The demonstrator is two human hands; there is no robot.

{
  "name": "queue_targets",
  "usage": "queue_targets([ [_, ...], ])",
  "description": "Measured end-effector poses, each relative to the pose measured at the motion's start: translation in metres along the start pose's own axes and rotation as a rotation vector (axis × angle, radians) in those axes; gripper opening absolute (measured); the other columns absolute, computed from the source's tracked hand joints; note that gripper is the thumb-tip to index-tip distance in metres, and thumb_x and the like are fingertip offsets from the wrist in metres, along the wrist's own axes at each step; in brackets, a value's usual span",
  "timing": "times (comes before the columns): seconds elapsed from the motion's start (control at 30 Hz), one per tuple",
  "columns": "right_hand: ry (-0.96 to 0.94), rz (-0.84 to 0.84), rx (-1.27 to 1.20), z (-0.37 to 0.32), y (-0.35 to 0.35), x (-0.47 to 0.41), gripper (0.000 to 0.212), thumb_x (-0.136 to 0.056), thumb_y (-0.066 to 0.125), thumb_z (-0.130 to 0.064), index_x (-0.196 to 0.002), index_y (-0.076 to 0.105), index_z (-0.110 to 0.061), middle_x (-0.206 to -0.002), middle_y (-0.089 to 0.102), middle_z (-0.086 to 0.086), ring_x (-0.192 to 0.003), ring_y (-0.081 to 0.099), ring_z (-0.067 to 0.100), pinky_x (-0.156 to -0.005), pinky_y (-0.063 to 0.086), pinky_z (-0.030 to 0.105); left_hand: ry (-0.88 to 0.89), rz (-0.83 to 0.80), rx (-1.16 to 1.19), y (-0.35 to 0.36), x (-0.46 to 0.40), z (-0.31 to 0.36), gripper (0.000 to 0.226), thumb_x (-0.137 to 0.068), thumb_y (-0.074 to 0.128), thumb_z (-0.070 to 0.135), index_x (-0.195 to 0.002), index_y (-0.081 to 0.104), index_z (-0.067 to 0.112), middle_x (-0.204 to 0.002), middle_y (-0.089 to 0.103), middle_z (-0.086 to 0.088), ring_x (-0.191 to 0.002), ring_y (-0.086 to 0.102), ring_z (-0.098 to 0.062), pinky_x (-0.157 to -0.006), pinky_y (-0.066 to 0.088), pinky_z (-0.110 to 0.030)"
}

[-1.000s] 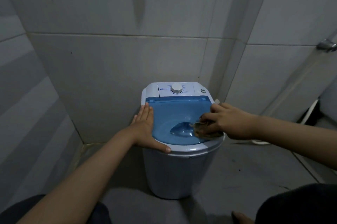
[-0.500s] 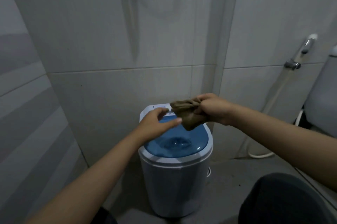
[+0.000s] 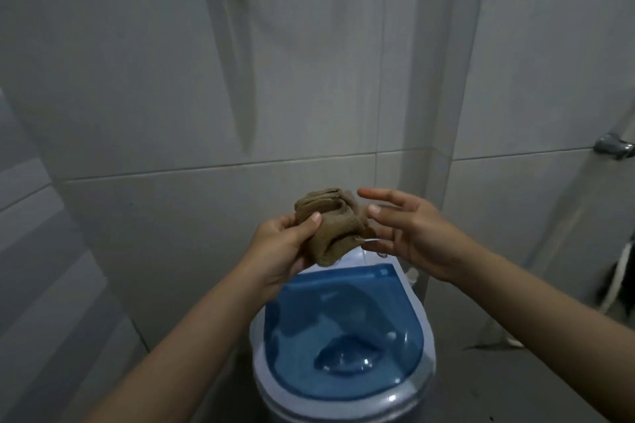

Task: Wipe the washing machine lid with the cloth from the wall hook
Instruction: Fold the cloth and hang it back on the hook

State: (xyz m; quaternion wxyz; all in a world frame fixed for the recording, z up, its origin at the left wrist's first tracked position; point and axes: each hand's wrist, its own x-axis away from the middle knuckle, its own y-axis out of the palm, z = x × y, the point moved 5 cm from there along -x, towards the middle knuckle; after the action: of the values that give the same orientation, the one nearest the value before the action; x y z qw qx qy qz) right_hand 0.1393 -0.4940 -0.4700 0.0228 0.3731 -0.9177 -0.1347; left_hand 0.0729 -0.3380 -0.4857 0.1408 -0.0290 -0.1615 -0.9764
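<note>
Above the blue washing machine lid, your left hand has its grip closed on the bunched brown cloth; your right hand spreads wide, fingertips touching it.

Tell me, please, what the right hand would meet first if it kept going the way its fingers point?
The right hand, open, points left at the cloth bunched in the left hand. It would probably meet the cloth first; whether its lower fingers already touch is unclear.

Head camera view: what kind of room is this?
Probably a bathroom or wash area: tiled walls, a small top-loading washing machine with a blue lid, and a metal tap on the wall.
</note>
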Motion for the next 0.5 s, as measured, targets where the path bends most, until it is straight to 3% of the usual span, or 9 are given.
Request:
queue_targets([
  [0.2, 0.19, 0.013, -0.077, -0.01, -0.008, -0.07, 0.04, -0.073, 0.064, -0.012, -0.113, 0.06, -0.01, -0.092, 0.072, 0.01, -0.074, 0.07, 0.02, -0.065, 0.061, 0.031, -0.208, -0.049, -0.238, -0.004, -0.064, 0.003, 0.028, -0.091, 0.058, 0.022, -0.11, 0.062, 0.001, -0.101, 0.071, -0.018, -0.081, 0.071, -0.018, -0.067, 0.059, -0.026],
  [0.27, 0.299, 0.022, -0.02, -0.031, -0.001, -0.084, 0.029, -0.084, 0.06, -0.009, -0.112, 0.062, -0.007, -0.084, 0.07, 0.008, -0.067, 0.069, 0.017, -0.057, 0.06, 0.025, -0.218, 0.022, -0.479, -0.007, -0.074, 0.024, 0.046, -0.087, 0.062, 0.034, -0.119, 0.057, 0.002, -0.098, 0.07, -0.011, -0.082, 0.07, -0.017, -0.064, 0.055, -0.026],
  [0.33, 0.387, 0.05, 0.03, -0.059, 0.009, -0.091, 0.018, -0.088, 0.057, -0.006, -0.104, 0.066, -0.008, -0.074, 0.072, 0.005, -0.061, 0.069, 0.014, -0.052, 0.057, 0.023, -0.098, 0.195, -0.842, -0.009, -0.072, 0.058, 0.06, -0.08, 0.069, 0.042, -0.127, 0.047, 0.013, -0.106, 0.062, -0.003, -0.09, 0.064, -0.015, -0.066, 0.047, -0.021],
  [0.4, 0.44, 0.072, 0.042, -0.098, 0.026, -0.094, 0.011, -0.086, 0.06, -0.005, -0.094, 0.065, -0.012, -0.067, 0.073, 0.003, -0.056, 0.069, 0.014, -0.049, 0.056, 0.022, 0.149, 0.295, -0.896, 0.004, -0.051, 0.112, 0.054, -0.076, 0.074, 0.033, -0.118, 0.041, 0.033, -0.111, 0.051, 0.004, -0.094, 0.057, -0.009, -0.068, 0.042, -0.013],
  [0.5, 0.479, 0.105, -0.045, -0.154, 0.051, -0.092, 0.02, -0.085, 0.062, -0.004, -0.102, 0.063, -0.014, -0.063, 0.071, 0.003, -0.051, 0.067, 0.015, -0.046, 0.055, 0.023, 0.53, 0.126, -0.982, 0.036, -0.021, 0.189, 0.052, -0.079, 0.065, 0.015, -0.119, 0.045, 0.042, -0.116, 0.047, 0.009, -0.107, 0.05, 0.003, -0.086, 0.039, -0.005],
])
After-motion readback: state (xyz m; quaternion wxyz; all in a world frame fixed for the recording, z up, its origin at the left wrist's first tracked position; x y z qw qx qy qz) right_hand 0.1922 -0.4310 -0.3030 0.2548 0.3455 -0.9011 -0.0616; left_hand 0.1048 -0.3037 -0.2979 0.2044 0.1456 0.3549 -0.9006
